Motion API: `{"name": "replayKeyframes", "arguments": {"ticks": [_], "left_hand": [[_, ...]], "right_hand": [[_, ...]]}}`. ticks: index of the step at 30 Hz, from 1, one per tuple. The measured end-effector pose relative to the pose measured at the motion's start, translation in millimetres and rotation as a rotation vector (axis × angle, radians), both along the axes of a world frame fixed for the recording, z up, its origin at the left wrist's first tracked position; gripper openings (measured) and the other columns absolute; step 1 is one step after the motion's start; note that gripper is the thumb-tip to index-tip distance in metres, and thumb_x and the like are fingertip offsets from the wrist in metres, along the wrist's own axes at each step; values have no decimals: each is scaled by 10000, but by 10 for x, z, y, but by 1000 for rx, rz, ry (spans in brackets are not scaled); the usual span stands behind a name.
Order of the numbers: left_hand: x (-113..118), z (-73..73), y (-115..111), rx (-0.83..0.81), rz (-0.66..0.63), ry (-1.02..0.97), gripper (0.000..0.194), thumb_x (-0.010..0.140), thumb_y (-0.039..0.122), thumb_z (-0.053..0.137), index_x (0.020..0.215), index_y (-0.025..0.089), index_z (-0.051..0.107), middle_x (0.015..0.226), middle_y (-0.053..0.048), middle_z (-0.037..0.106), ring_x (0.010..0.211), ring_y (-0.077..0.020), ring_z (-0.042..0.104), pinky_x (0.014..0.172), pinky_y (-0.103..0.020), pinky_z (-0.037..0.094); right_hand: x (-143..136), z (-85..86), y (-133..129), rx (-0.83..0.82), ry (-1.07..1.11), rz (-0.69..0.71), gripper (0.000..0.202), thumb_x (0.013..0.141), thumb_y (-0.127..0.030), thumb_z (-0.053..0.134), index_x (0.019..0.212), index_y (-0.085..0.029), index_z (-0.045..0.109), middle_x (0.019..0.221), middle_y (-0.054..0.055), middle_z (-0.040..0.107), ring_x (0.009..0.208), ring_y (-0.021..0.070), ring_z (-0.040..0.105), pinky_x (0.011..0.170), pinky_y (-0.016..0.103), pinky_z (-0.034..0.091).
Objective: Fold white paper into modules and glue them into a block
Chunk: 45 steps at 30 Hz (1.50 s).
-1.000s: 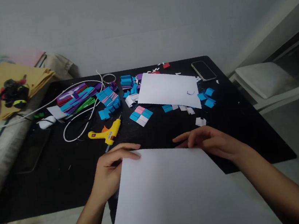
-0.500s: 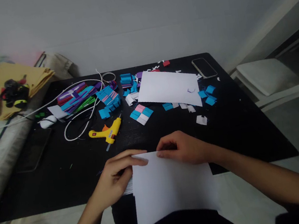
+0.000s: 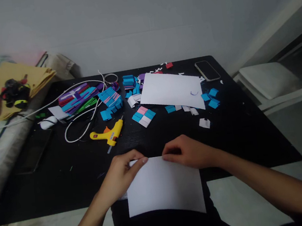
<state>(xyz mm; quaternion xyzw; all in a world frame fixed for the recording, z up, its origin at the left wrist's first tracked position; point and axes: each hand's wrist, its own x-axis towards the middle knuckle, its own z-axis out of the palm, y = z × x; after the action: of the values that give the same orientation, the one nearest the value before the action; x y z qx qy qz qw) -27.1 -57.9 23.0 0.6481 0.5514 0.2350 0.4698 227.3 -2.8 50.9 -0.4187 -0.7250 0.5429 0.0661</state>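
Note:
A blank white sheet (image 3: 163,189) hangs over the table's front edge, above my lap. My left hand (image 3: 122,170) pinches its top edge near the left corner, thumb on the near face. Further right along that same edge, my right hand (image 3: 188,152) grips it between thumb and fingers. Beyond my hands lie a yellow glue gun (image 3: 110,133) and a woven square (image 3: 143,116) of pink, blue and white paper. Another white sheet (image 3: 171,90) with a small purple mark rests on paper pieces farther back.
On the black table (image 3: 87,180) are a white cable (image 3: 66,133), coloured strips (image 3: 78,98), blue folded pieces (image 3: 212,97), a phone (image 3: 207,70) and a dark tablet-like slab (image 3: 35,152). Brown envelopes (image 3: 34,74) lie at left; a white chair (image 3: 269,79) stands at right.
The held sheet has shifted left and straightened, its lower edge now higher. My left fingers have closed from a spread pose onto its top edge. My right hand keeps its grip.

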Motion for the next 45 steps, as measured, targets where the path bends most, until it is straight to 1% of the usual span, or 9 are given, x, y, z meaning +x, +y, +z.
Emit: {"name": "replayKeyframes", "arguments": {"ticks": [10, 17, 19, 23, 28, 33, 38, 42, 45], "left_hand": [[-219, -100, 28, -50, 64, -10, 358, 973, 511, 591, 870, 189, 708, 683, 4, 639, 601, -135, 592, 556, -221, 489], [-243, -86, 32, 213, 150, 255, 321, 997, 455, 565, 843, 199, 681, 697, 8, 668, 612, -144, 612, 575, -240, 477], [-88, -81, -27, 398, 171, 352, 253, 1014, 384, 544, 920, 196, 685, 807, -19, 716, 704, -170, 665, 652, -274, 527], [339, -190, -184, 704, -105, 432, 327, 1013, 236, 543, 1327, 185, 619, 1373, -132, 670, 1275, -301, 634, 1052, -477, 536], [530, -426, -299, 707, -187, 526, 525, 1028, 304, 549, 1520, 149, 453, 1544, -175, 538, 1453, -349, 493, 1148, -570, 484], [456, -472, -319, 684, -213, 556, 565, 1033, 332, 541, 1547, 133, 417, 1573, -173, 505, 1473, -340, 469, 1159, -561, 484], [524, -486, -329, 695, -183, 582, 556, 1028, 312, 543, 1536, 114, 432, 1586, -176, 487, 1481, -345, 458, 1170, -565, 473], [602, -520, -331, 697, -154, 614, 538, 1034, 315, 525, 1519, 91, 454, 1591, -189, 475, 1477, -352, 462, 1170, -569, 472], [620, -530, -333, 684, -137, 606, 516, 1037, 304, 516, 1505, 93, 472, 1585, -186, 484, 1472, -344, 471, 1177, -565, 466]], "right_hand": [[636, -112, 159, -72, -81, -157, 277, 894, -481, 695, 909, -226, 802, 921, 48, 789, 856, 226, 720, 781, 363, 529], [681, -190, 203, 43, -121, -231, 292, 927, -469, 635, 926, -216, 782, 927, 62, 784, 848, 229, 707, 774, 381, 524], [615, -183, 196, 63, -118, -206, 288, 939, -456, 624, 939, -216, 783, 943, 56, 785, 848, 222, 704, 771, 370, 517], [424, -161, 181, 137, -114, -157, 245, 954, -389, 620, 925, -211, 785, 925, 45, 785, 838, 204, 697, 776, 348, 496], [359, -174, 194, 179, -124, -133, 214, 943, -340, 619, 893, -200, 772, 862, 38, 773, 775, 185, 688, 722, 321, 488], [553, -180, 259, 162, -241, -154, 179, 911, -323, 631, 845, -209, 752, 822, 39, 766, 725, 197, 683, 674, 327, 497], [506, -170, 139, 418, -383, -335, 174, 949, -283, 567, 895, -212, 717, 844, 66, 764, 751, 240, 712, 724, 399, 548], [175, -346, -211, 687, -115, -130, 281, 1012, -203, 462, 1148, -157, 704, 1167, 131, 752, 1109, 264, 712, 992, 448, 584], [-19, -522, -430, 829, -116, -19, 388, 1031, -159, 414, 1348, -118, 635, 1366, 170, 686, 1305, 292, 638, 1092, 499, 554]]}}
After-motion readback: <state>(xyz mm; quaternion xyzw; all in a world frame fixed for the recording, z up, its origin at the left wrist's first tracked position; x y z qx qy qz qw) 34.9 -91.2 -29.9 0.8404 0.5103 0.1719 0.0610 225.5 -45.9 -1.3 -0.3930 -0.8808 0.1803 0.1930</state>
